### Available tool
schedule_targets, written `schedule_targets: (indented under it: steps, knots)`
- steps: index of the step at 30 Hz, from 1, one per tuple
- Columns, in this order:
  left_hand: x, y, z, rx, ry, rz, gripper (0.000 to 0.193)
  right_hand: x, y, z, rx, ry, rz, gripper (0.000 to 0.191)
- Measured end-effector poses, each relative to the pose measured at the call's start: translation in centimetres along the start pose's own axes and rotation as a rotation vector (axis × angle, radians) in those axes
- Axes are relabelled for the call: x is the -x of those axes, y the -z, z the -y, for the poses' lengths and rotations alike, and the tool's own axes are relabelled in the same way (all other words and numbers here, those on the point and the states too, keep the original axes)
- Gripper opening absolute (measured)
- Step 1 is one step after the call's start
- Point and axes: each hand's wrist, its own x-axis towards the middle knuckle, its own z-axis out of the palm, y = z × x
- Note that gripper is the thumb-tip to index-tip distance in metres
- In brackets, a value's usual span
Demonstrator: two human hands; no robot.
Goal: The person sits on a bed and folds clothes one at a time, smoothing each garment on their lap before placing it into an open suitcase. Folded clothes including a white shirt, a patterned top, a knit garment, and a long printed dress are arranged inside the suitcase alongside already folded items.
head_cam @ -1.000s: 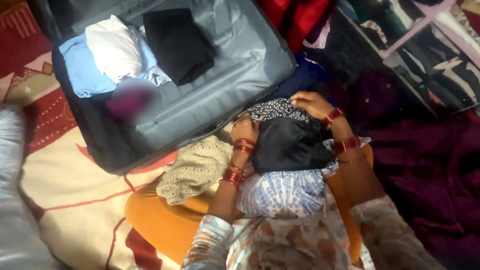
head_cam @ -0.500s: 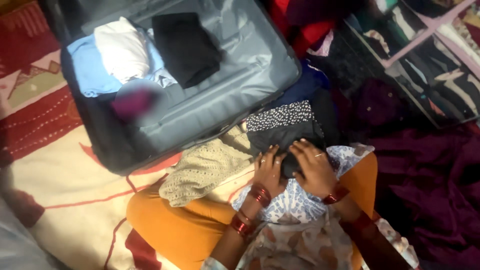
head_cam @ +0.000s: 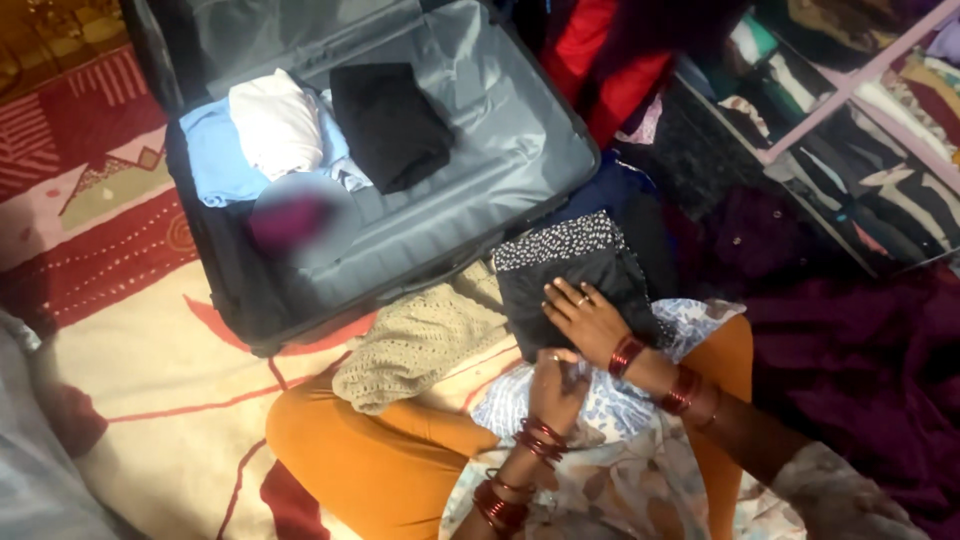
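Black cloth, folded into a rough square with a white-dotted band along its far edge: this folded black garment (head_cam: 570,280) lies on the lap, over a blue-and-white printed cloth (head_cam: 610,410), just short of the open suitcase (head_cam: 520,130). My right hand (head_cam: 590,322) lies flat on it, fingers loosely spread, palm down. My left hand (head_cam: 555,385) sits at the near edge with the fingers curled; whether it pinches the hem or only rests there, I cannot tell.

Judgement on doing the fold well: keep the right palm flat as an anchor, press from the middle outward so the layers stay square, and keep the corners stacked before lifting, since soft cloth will slump if picked up by one edge.

Surroundings: a beige knitted piece (head_cam: 420,340) lies just beside the garment, partly on the orange-clad knee (head_cam: 350,450). The suitcase's grey lining holds a black folded item (head_cam: 390,120), a white one (head_cam: 275,125) on light blue cloth (head_cam: 215,155). Below is a cream and red patterned bedspread (head_cam: 120,330). Shelves of stacked clothes (head_cam: 850,110) stand at the upper right, dark purple fabric (head_cam: 860,350) beneath them.
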Motion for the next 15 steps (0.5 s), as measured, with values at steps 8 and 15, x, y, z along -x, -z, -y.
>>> schedule_targets:
  steps: [8, 15]
  knots:
    - [-3.9, -1.3, 4.1, 1.085, 0.645, 0.139, 0.035, -0.9, 4.9, -1.8, -0.370, -0.179, 0.078, 0.069]
    - [-6.1, -1.5, 1.9, 1.696, 0.381, 0.013, 0.063, 0.3, 7.1, 3.1, -0.348, -0.181, 0.119, 0.077]
